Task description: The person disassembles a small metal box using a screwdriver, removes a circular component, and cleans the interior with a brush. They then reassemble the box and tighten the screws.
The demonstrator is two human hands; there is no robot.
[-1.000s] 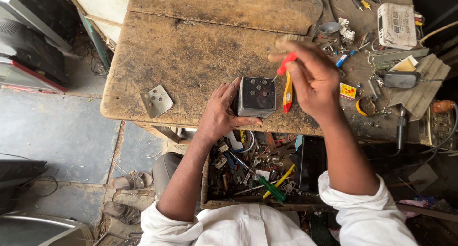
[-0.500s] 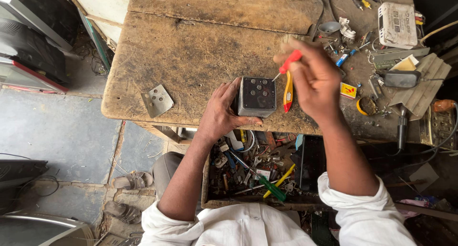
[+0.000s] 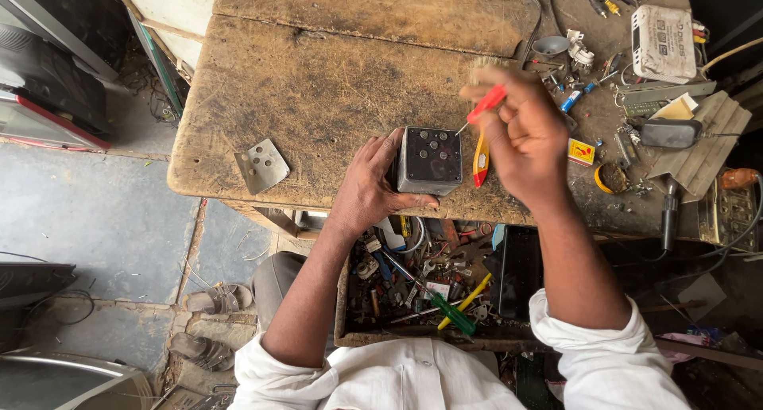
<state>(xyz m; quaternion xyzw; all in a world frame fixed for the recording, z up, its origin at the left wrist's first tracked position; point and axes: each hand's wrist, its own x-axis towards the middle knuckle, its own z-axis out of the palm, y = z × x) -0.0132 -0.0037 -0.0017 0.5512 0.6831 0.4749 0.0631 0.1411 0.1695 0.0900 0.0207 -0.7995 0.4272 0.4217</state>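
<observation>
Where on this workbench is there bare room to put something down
The widest free patch is the worn wooden top left of and above the dark box held by the left hand, reaching the small metal plate near the front edge. The upper plank is also bare. It is crowded beyond the right hand: white device, cables, small parts.

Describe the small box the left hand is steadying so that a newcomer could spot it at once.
Start at the worn wooden workbench and go to its near edge, just above the open drawer of tools. There the left hand grips a dark, square box, with the right hand's red-handled screwdriver at its corner. It is the only cube-like item, its top dotted with small round screws or holes.
</observation>
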